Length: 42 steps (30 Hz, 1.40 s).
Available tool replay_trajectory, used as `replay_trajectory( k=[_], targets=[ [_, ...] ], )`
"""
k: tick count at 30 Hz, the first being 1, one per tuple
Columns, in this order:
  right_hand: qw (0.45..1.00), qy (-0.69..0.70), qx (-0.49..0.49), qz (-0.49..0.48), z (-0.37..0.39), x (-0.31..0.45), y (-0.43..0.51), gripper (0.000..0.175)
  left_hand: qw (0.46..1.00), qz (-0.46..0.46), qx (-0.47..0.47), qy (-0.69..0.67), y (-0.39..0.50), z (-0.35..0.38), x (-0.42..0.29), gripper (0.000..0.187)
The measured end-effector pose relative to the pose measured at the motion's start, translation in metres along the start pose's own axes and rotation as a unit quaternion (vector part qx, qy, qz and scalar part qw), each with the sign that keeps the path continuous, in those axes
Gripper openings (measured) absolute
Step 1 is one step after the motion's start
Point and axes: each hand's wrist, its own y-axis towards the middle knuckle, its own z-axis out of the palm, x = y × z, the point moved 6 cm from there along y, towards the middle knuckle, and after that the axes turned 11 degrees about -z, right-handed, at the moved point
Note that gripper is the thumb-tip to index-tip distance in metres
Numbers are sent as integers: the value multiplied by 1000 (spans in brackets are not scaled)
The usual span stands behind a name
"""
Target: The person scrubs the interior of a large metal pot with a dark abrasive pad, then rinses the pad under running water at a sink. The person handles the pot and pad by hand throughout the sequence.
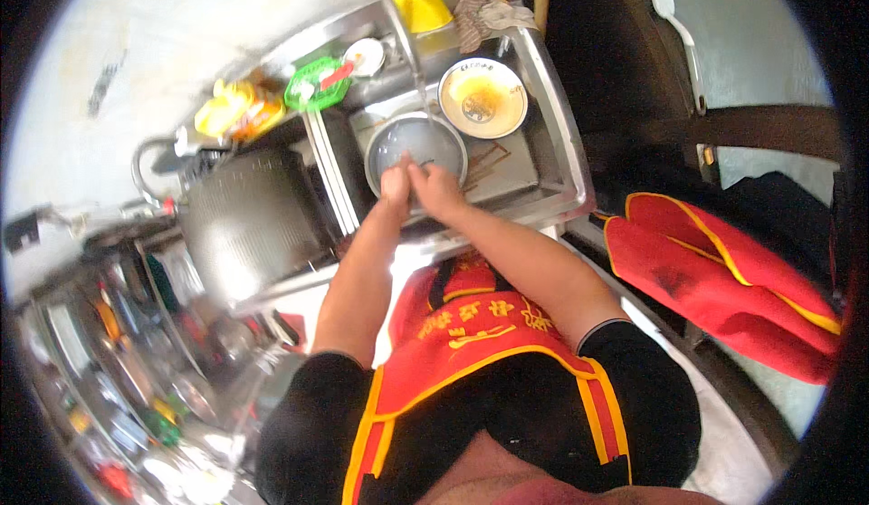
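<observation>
My left hand (396, 184) and my right hand (438, 189) meet over the near part of a round metal bowl (372, 159) in the sink basin. The bowl holds cloudy greyish liquid, and water seems to run into it from the faucet spout (402, 30) above. My fingers are close together and blurred; whether something small is between them cannot be told. To the right of the bowl stands a white patterned bowl (499, 121) with yellowish liquid or residue inside. Several brown chopsticks (490, 162) lie on the basin floor beside the metal bowl.
A green plastic basket (316, 87) and a small white dish (366, 55) stand on the sink's back ledge. A yellow container (419, 6) and cloths (472, 13) are at the back right. A large metal pot (251, 220) stands left. A red apron (706, 281) hangs right.
</observation>
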Motion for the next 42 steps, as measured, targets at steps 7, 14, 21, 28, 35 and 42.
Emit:
replay_trajectory(
  k=[7, 14, 21, 28, 35, 42],
  targets=[
    [996, -70, 40, -36, -55, -56, -17, 37, 996, -65, -3, -64, -19, -26, 35, 25],
    [988, 128, -71, 44, -58, -108, 3, 58, 928, -159, 190, -278, -23, -19, 50, 19],
    [950, 217, 5, 223, -38, -115, 4, 54, 999, -24, -23, 34, -47, -68, 34, 52],
    [957, 182, -5, 227, -37, -169, -8, 21, 988, 127, 40, -81, -18, -74, 32, 41],
    [932, 275, -148, 182, -59, -161, -14, 20, 976, 175, 43, -124, -36, -67, 16, 45],
    [949, 250, -188, 33, -58, -108, 24, 21, 955, 220, 113, -162, -20, -68, -17, 43]
  ],
)
